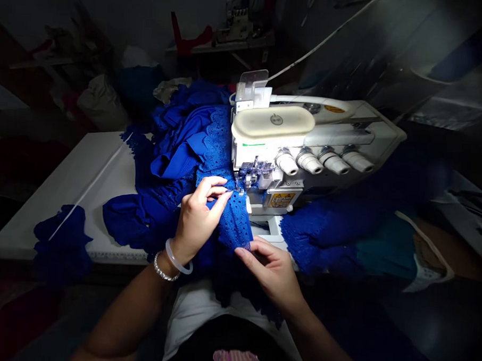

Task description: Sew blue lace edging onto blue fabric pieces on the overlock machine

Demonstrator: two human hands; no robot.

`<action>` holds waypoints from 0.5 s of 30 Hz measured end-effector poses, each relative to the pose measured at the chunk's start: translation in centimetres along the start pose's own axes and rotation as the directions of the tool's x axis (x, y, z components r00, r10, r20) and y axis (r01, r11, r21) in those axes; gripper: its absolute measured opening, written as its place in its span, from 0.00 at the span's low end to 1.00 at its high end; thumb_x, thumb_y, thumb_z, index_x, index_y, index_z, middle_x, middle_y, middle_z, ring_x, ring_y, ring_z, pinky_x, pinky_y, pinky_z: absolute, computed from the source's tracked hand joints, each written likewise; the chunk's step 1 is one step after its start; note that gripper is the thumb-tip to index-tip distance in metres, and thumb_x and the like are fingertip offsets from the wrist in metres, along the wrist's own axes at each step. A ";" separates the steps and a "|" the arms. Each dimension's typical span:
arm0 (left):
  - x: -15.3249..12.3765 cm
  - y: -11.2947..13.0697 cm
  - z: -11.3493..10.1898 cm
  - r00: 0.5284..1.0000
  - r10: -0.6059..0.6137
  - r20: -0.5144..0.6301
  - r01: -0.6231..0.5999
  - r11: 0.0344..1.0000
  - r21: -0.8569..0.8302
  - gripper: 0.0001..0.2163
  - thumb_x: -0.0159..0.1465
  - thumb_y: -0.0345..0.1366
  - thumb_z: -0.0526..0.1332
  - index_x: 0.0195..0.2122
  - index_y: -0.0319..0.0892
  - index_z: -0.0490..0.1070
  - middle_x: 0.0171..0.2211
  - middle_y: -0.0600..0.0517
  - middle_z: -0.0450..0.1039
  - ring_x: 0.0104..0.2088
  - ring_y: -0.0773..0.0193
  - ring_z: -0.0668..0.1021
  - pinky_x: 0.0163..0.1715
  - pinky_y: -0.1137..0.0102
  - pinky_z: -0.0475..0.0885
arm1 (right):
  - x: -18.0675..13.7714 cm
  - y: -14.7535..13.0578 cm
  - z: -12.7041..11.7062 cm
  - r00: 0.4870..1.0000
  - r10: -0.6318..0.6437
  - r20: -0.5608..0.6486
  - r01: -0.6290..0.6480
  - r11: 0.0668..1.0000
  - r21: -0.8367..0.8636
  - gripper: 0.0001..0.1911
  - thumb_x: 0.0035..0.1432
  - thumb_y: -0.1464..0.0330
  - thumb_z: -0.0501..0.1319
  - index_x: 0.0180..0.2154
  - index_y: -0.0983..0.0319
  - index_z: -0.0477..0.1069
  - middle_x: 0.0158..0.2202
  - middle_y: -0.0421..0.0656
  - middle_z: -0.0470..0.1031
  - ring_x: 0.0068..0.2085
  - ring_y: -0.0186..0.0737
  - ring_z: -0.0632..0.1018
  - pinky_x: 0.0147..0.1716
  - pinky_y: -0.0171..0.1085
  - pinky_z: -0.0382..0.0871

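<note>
The room is dim, with light pooled on a white sewing machine (275,123); well behind it stands a second machine (236,28) on its own table. The white worktable (40,209) stretches out left of the sewing machine, crossed by a thin white strip (91,186). A pale sack (102,104) sits behind and left of the sewing machine, its contents too dark to tell. A heap of blue fabric (178,151) lies just left of the sewing machine, and teal cloth (385,253) lies to its right. The eyelet lace (237,220) runs from the sewing machine's front toward the wearer. The right hand (273,269) pinches its near edge between thumb and fingers; the left hand (202,211) touches it beside the needle area, though whether it grips or merely presses I cannot tell.
</note>
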State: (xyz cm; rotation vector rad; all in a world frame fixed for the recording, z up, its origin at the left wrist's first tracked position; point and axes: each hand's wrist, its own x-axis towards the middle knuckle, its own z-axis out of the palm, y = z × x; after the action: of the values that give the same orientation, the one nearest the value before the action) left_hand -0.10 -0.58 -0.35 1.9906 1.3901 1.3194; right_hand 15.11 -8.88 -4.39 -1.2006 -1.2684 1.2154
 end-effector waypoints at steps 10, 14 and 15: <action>-0.3 0.1 -0.6 0.927 0.314 0.206 -0.361 0.894 0.265 0.09 0.66 0.25 0.56 0.39 0.40 0.75 0.41 0.48 0.76 0.43 0.60 0.77 0.45 0.64 0.74 | 1.6 0.2 -0.3 0.999 -0.006 0.039 0.005 1.000 0.013 0.09 0.56 0.65 0.65 0.37 0.61 0.69 0.28 0.39 0.73 0.29 0.36 0.74 0.31 0.34 0.70; -1.4 0.7 -1.4 0.875 0.345 0.340 -0.462 0.802 0.378 0.14 0.65 0.24 0.54 0.50 0.37 0.71 0.49 0.45 0.76 0.50 0.56 0.76 0.48 0.61 0.73 | 2.3 -1.3 -1.2 0.966 0.035 0.256 -0.035 0.999 -0.003 0.35 0.57 0.70 0.61 0.64 0.58 0.53 0.29 0.38 0.76 0.29 0.35 0.77 0.31 0.34 0.74; -1.7 0.8 -1.6 0.861 0.357 0.362 -0.487 0.784 0.385 0.15 0.65 0.24 0.53 0.52 0.36 0.70 0.51 0.44 0.75 0.52 0.55 0.76 0.50 0.60 0.72 | 2.3 -1.7 -1.4 0.963 0.044 0.265 -0.033 0.998 -0.044 0.38 0.56 0.71 0.61 0.66 0.59 0.51 0.27 0.36 0.75 0.26 0.34 0.76 0.29 0.33 0.73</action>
State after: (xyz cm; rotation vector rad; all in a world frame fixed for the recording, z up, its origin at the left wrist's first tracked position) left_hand -1.17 -2.76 0.18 2.8269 1.2466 0.8547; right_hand 16.38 -6.50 -2.61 -1.1211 -1.4768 1.4220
